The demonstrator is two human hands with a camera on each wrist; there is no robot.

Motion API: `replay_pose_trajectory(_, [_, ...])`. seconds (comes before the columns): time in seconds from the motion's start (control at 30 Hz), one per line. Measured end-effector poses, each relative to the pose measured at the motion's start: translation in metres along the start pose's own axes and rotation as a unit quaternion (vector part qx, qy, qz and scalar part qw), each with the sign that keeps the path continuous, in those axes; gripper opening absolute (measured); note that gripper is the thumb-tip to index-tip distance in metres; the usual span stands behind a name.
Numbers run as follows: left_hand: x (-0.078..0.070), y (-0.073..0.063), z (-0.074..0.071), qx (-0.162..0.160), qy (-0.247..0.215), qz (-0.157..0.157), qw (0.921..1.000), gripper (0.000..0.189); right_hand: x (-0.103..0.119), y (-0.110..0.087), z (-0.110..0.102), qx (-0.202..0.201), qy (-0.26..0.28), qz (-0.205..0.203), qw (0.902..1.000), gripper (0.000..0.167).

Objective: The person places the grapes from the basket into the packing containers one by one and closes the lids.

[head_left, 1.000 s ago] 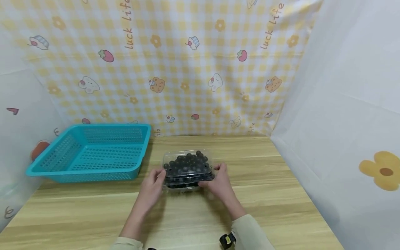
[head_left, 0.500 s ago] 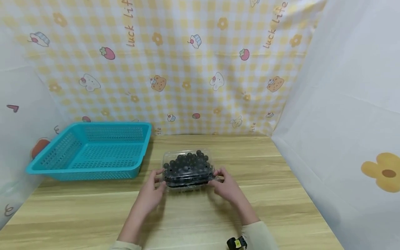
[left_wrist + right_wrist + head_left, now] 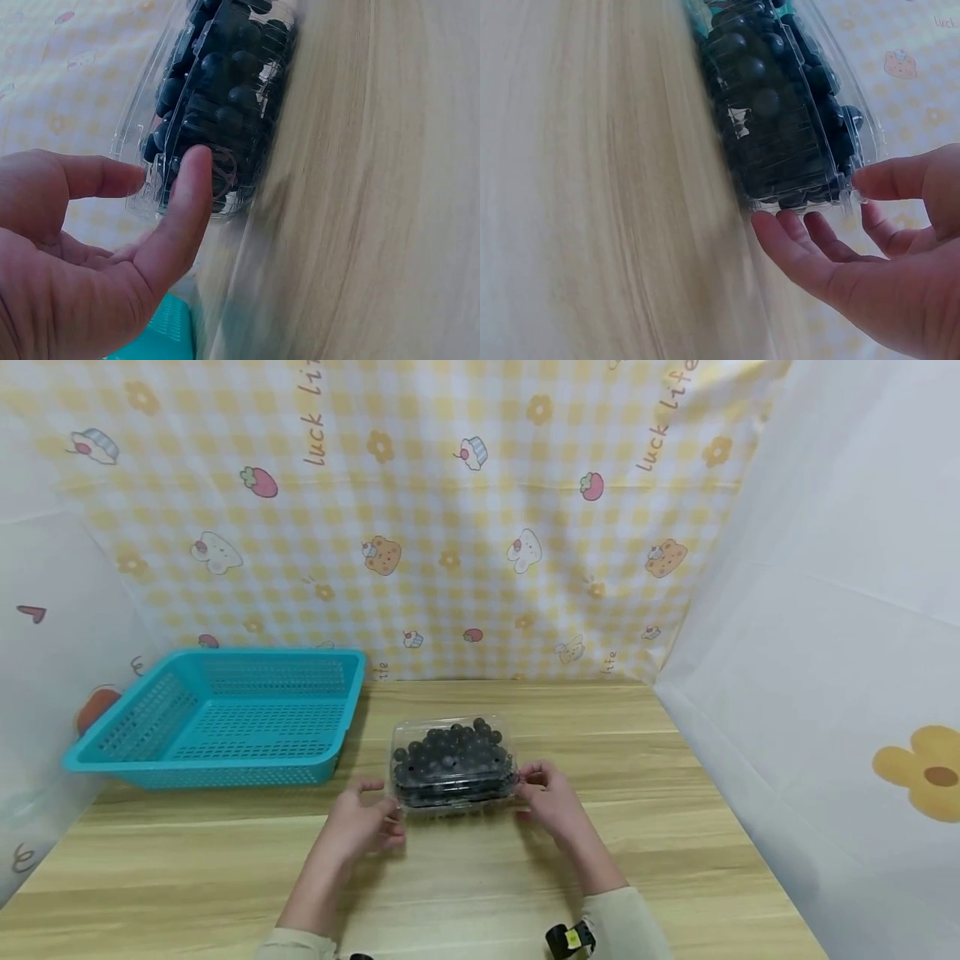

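Observation:
A clear plastic clamshell box point(image 3: 453, 764) of dark, round, grape-like fruits point(image 3: 225, 67) sits on the wooden table, its lid down. My left hand point(image 3: 356, 822) is at the box's near left corner. In the left wrist view its thumb overlaps the box's end and the index fingertip is right at the lid's rim. My right hand point(image 3: 551, 797) is at the right end. In the right wrist view one fingertip touches the rim by the clasp, and the other fingers point(image 3: 791, 251) spread loosely below the box's end. Neither hand is curled round the box.
A turquoise perforated plastic basket point(image 3: 348, 718) stands at the back left of the table, holding nothing. Behind the table hangs a yellow checked cloth point(image 3: 450, 527). White sheets point(image 3: 810, 610) border both sides. A black wrist camera point(image 3: 566, 937) is on the right wrist.
Both hands have loosened from the box's ends. The left hand has slid toward the near left corner, its fingers lower; the right has shifted slightly outward. The box has stayed about in place.

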State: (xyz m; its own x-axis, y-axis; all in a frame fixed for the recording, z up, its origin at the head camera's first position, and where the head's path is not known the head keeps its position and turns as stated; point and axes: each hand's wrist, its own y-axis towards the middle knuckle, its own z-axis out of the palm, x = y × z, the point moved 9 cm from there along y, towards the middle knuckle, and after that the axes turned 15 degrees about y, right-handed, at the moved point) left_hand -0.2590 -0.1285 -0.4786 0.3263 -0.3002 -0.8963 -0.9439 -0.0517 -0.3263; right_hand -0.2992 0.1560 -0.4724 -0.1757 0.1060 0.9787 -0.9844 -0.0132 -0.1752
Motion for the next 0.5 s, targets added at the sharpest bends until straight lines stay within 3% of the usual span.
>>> replay_pose_trajectory(0.2, [0.0031,0.0001,0.0078,0.028,-0.048,-0.001,0.9984,0.055,-0.0022,0.0012,-0.003,0.008,0.014,0.016,0.9997,0.033])
replay_pose_trajectory(0.5, [0.0069,0.0049,0.0056,0.034,-0.044,-0.002,0.9984,0.023,-0.0077,-0.0013,-0.0035,0.027,0.017,0.077,0.9965,0.031])
